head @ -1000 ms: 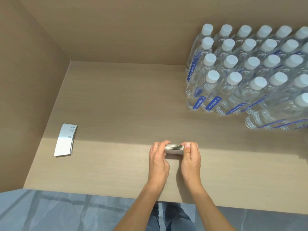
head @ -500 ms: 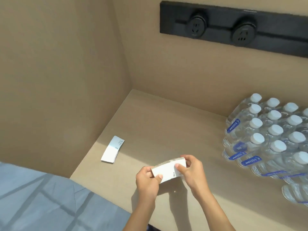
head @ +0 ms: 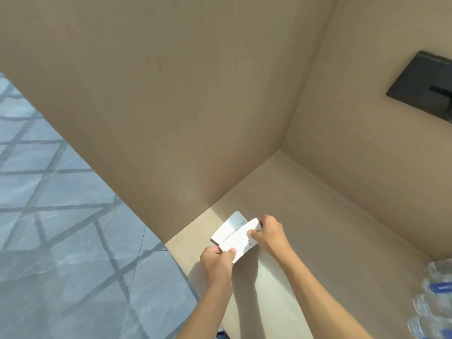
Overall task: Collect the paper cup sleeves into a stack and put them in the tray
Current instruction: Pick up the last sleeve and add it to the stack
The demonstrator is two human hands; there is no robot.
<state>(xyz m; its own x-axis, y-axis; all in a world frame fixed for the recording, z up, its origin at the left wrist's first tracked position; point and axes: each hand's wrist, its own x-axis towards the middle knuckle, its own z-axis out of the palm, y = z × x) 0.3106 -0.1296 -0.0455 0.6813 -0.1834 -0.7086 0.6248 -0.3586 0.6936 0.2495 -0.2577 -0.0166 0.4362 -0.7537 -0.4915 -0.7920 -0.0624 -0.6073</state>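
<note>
I hold a stack of flat white paper cup sleeves point(head: 241, 239) between both hands, low over the wooden shelf near its left front corner. My left hand point(head: 216, 261) pinches the stack's near end and my right hand point(head: 270, 234) grips its far end. A single white sleeve point(head: 228, 228) lies on the shelf just behind and partly under the stack, its near edge hidden. No tray is in view.
The wooden shelf surface point(head: 318, 228) is boxed in by a tall side wall point(head: 171, 106) on the left and a back wall with a black socket panel point(head: 425, 86). Clear water bottles point(head: 435, 302) crowd the right edge. Grey tiled floor point(head: 61, 241) lies to the left.
Both hands carried the stack leftward across the shelf to the lone sleeve by the left wall. The view swung left, so the bottles slid to the right edge.
</note>
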